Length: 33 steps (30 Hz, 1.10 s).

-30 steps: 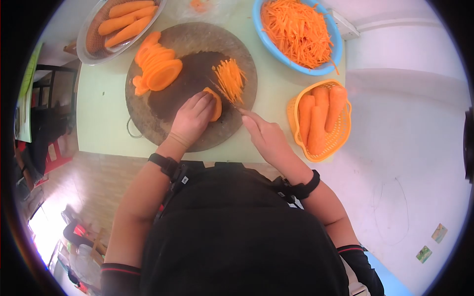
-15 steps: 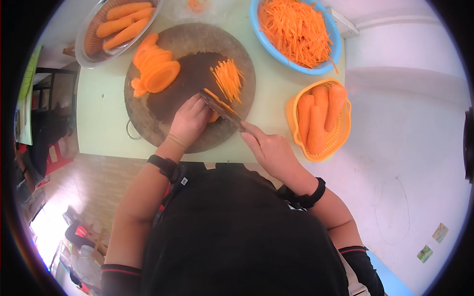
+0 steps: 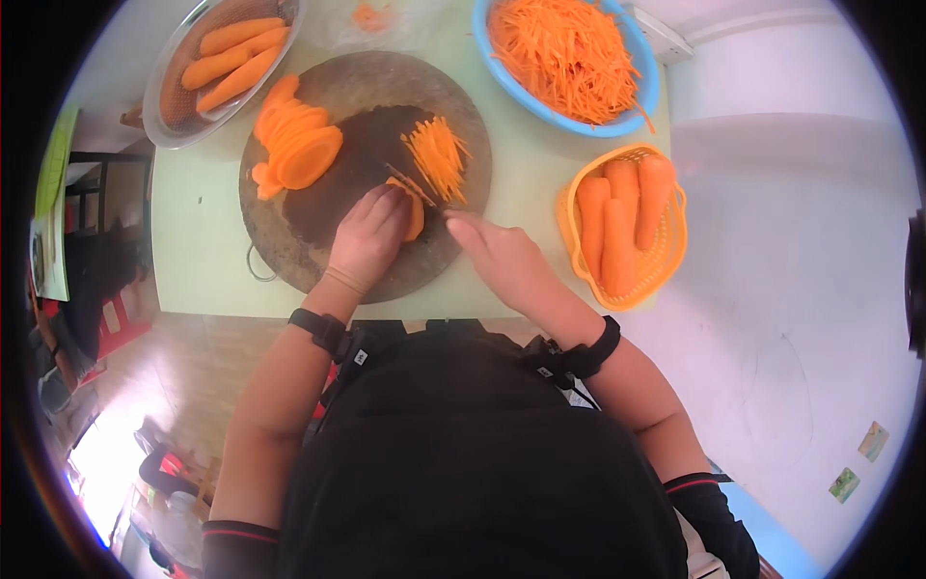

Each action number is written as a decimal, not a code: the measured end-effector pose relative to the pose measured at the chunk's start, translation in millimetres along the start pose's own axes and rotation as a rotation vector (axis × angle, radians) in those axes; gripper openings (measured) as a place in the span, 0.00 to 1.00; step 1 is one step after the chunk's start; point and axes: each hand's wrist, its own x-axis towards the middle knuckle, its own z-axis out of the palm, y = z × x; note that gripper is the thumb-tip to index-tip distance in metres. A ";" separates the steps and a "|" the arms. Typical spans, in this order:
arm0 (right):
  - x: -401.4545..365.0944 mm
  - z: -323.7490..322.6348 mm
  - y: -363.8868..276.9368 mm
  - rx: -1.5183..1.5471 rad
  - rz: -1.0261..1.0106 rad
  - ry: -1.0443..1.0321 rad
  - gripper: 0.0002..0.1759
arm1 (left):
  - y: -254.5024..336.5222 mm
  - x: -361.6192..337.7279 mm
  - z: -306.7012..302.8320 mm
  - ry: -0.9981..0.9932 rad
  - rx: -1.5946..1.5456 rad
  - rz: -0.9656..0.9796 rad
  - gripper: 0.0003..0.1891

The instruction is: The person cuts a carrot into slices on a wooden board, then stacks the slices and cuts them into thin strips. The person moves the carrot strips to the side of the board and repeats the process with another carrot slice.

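My left hand [image 3: 369, 234] presses a stack of carrot slices [image 3: 416, 220] onto the round chopping board [image 3: 289, 227], fingertips curled at their edge. My right hand [image 3: 502, 259] is closed round the handle of a kitchen knife [image 3: 413, 183], whose blade stands nearly edge-on along the right side of those slices. Just beyond the blade lies a small pile of carrot strips [image 3: 439, 159]. Overlapping carrot slices [image 3: 307, 154] are fanned out at the board's upper left. The handle is mostly hidden by my fingers.
A blue basin [image 3: 651, 87] heaped with shredded carrot stands at the back right. Nearer is a yellow basket [image 3: 666, 265] of whole carrots. At the back left, a clear oval basket [image 3: 159, 121] holds more carrots. A wall [image 3: 772, 193] borders the table on the right.
The knife has turned more edge-on and sits slightly higher, exposing more of the slices under my left hand. My right hand has shifted left and up a little. The view has shifted slightly.
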 end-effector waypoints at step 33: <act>-2.6 -13.1 3.8 0.089 0.112 -0.056 0.28 | 1.7 2.0 -1.8 0.008 -0.036 -0.015 0.17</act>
